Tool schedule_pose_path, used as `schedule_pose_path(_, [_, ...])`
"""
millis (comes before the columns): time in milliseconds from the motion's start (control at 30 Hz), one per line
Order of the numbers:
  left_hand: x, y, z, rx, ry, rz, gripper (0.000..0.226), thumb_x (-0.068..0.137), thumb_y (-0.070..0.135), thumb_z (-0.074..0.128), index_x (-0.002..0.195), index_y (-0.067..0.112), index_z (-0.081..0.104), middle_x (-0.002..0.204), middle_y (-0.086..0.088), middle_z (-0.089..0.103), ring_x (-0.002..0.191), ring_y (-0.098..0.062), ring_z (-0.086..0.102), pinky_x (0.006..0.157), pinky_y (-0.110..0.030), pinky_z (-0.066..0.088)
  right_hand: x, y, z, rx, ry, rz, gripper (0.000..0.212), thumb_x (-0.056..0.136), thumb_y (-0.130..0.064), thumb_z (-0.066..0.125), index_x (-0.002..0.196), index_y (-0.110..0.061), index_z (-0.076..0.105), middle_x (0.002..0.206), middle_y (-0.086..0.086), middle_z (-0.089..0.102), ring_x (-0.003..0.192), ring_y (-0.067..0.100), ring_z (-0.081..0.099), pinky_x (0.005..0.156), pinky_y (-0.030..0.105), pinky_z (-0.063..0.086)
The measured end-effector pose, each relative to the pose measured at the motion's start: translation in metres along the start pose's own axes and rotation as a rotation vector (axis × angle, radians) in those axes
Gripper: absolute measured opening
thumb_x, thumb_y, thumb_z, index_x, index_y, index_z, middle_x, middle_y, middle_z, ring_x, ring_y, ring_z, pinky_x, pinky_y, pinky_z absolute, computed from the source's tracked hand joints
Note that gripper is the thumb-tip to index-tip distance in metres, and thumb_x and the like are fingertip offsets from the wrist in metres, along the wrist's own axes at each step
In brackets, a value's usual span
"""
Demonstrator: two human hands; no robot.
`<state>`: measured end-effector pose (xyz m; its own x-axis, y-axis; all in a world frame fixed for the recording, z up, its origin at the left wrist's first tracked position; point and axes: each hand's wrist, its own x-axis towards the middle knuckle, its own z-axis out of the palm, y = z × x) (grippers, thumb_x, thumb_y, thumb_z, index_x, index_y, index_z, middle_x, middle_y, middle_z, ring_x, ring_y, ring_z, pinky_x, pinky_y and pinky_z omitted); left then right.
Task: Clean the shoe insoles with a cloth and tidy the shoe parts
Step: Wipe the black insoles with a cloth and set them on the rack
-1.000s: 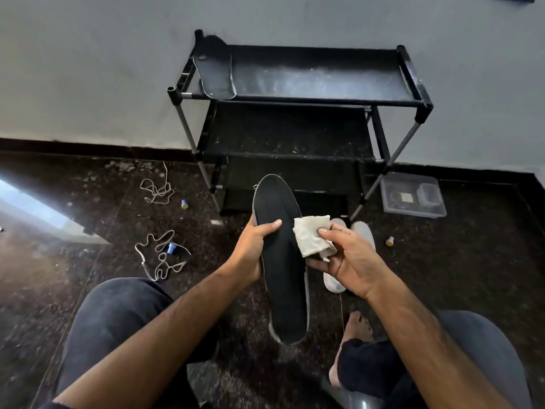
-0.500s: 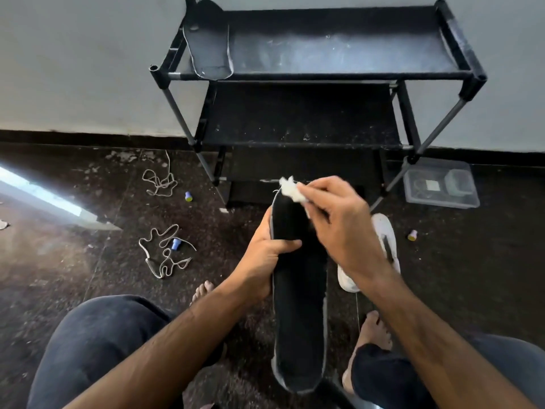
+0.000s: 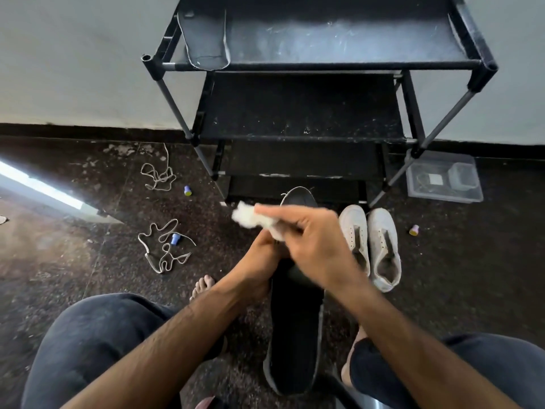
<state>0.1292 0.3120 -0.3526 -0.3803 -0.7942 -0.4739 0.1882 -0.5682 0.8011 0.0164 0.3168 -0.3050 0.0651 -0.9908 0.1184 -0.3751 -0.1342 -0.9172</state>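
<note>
A long black insole (image 3: 295, 335) stands nearly upright between my knees, its toe end pointing toward the rack. My left hand (image 3: 259, 261) grips its left edge around the middle. My right hand (image 3: 312, 243) crosses over the upper part of the insole and pinches a white cloth (image 3: 250, 218), which sticks out past the insole's left edge and is blurred by motion. A second black insole (image 3: 203, 36) lies on the left end of the top shelf of the black shoe rack (image 3: 339, 66). Two white laceless shoes (image 3: 371, 246) stand on the floor right of my hands.
Two loose shoelaces (image 3: 165, 249) (image 3: 157, 177) lie on the dark floor at left, with small blue caps (image 3: 175, 239) near them. A clear plastic box (image 3: 445, 181) sits right of the rack. A small purple and yellow cap (image 3: 414, 230) lies at right. My bare feet rest below.
My right hand has swept the cloth from the insole's toe end leftward across its upper part. The view has tilted down and closer, bringing both white shoes into sight.
</note>
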Motion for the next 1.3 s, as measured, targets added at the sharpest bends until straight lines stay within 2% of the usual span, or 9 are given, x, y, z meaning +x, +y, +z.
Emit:
schedule_pose_path(133, [0.006, 0.005, 0.000, -0.097, -0.082, 0.006, 0.069, 0.080, -0.019, 0.054, 0.140, 0.015, 0.051, 0.132, -0.019, 0.066, 0.123, -0.039, 0.062, 0.107, -0.053, 0.048, 0.020, 0.008, -0.044, 0.433, 0.282, 0.242, 0.026, 0.094, 0.006, 0.061, 0.113, -0.007, 0.074, 0.099, -0.001, 0.077, 0.085, 0.002, 0.070, 0.073, 0.015, 0.054])
schedule_pose_path(267, [0.005, 0.008, 0.000, -0.118, -0.036, -0.027, 0.069, 0.079, -0.016, 0.054, 0.140, 0.014, 0.052, 0.135, -0.021, 0.064, 0.125, -0.040, 0.060, 0.106, -0.055, 0.049, 0.013, 0.024, -0.054, -0.003, 0.284, 0.100, 0.029, 0.095, -0.003, 0.064, 0.119, -0.016, 0.075, 0.113, -0.006, 0.076, 0.106, 0.003, 0.070, 0.094, 0.028, 0.056])
schedule_pose_path(433, [0.000, 0.013, 0.002, -0.075, -0.037, -0.006, 0.065, 0.084, -0.023, 0.046, 0.138, 0.012, 0.055, 0.113, -0.013, 0.072, 0.108, -0.028, 0.069, 0.090, -0.038, 0.058, -0.001, 0.039, -0.023, -0.587, -0.203, -0.350, 0.047, 0.093, -0.007, 0.041, 0.136, -0.006, 0.061, 0.142, 0.010, 0.060, 0.133, 0.021, 0.056, 0.110, 0.038, 0.048])
schedule_pose_path(567, [-0.002, 0.017, -0.004, -0.017, -0.058, -0.004, 0.074, 0.081, -0.024, 0.045, 0.141, 0.019, 0.054, 0.127, -0.014, 0.069, 0.113, -0.028, 0.067, 0.093, -0.038, 0.058, 0.007, 0.057, -0.036, -0.697, -0.134, -0.304, 0.050, 0.089, -0.011, 0.037, 0.131, -0.008, 0.066, 0.139, 0.007, 0.063, 0.128, 0.019, 0.060, 0.106, 0.032, 0.050])
schedule_pose_path(733, [-0.001, 0.016, -0.007, -0.097, -0.086, -0.028, 0.069, 0.079, -0.012, 0.054, 0.141, 0.017, 0.052, 0.138, -0.028, 0.058, 0.128, -0.056, 0.051, 0.104, -0.078, 0.035, 0.016, 0.068, -0.071, -0.709, 0.013, 0.002, 0.045, 0.087, 0.009, 0.054, 0.122, -0.012, 0.072, 0.126, 0.005, 0.070, 0.119, 0.019, 0.066, 0.103, 0.032, 0.052])
schedule_pose_path(867, [0.003, 0.018, -0.006, -0.069, -0.043, 0.001, 0.066, 0.078, -0.011, 0.055, 0.138, 0.014, 0.055, 0.135, -0.027, 0.061, 0.128, -0.050, 0.055, 0.108, -0.071, 0.038, 0.012, 0.038, -0.069, -0.493, 0.257, -0.168, 0.040, 0.090, 0.011, 0.057, 0.126, -0.003, 0.069, 0.127, 0.008, 0.069, 0.121, 0.013, 0.063, 0.108, 0.022, 0.046])
schedule_pose_path(1067, [0.004, 0.019, -0.006, -0.031, 0.016, 0.018, 0.061, 0.082, -0.024, 0.046, 0.132, 0.010, 0.059, 0.114, -0.018, 0.071, 0.103, -0.031, 0.070, 0.089, -0.039, 0.059, -0.003, 0.057, -0.031, -0.677, -0.238, -0.488, 0.044, 0.094, -0.007, 0.044, 0.134, -0.004, 0.062, 0.140, 0.012, 0.061, 0.131, 0.024, 0.058, 0.108, 0.039, 0.049])
schedule_pose_path(1133, [0.003, 0.024, -0.009, -0.033, 0.019, 0.034, 0.064, 0.082, -0.025, 0.044, 0.129, 0.016, 0.062, 0.117, -0.013, 0.073, 0.104, -0.028, 0.070, 0.088, -0.039, 0.059, 0.004, 0.070, -0.039, -0.710, -0.175, -0.418, 0.045, 0.087, 0.002, 0.053, 0.129, -0.005, 0.066, 0.135, 0.011, 0.065, 0.125, 0.024, 0.063, 0.106, 0.036, 0.051])
schedule_pose_path(1300, [0.005, 0.027, -0.016, -0.072, 0.038, 0.050, 0.055, 0.077, -0.011, 0.057, 0.126, 0.013, 0.063, 0.127, -0.025, 0.066, 0.119, -0.057, 0.058, 0.101, -0.073, 0.044, 0.012, 0.085, -0.069, -0.769, -0.043, 0.002, 0.051, 0.082, 0.013, 0.055, 0.121, -0.015, 0.073, 0.129, 0.003, 0.069, 0.123, 0.019, 0.064, 0.106, 0.032, 0.049])
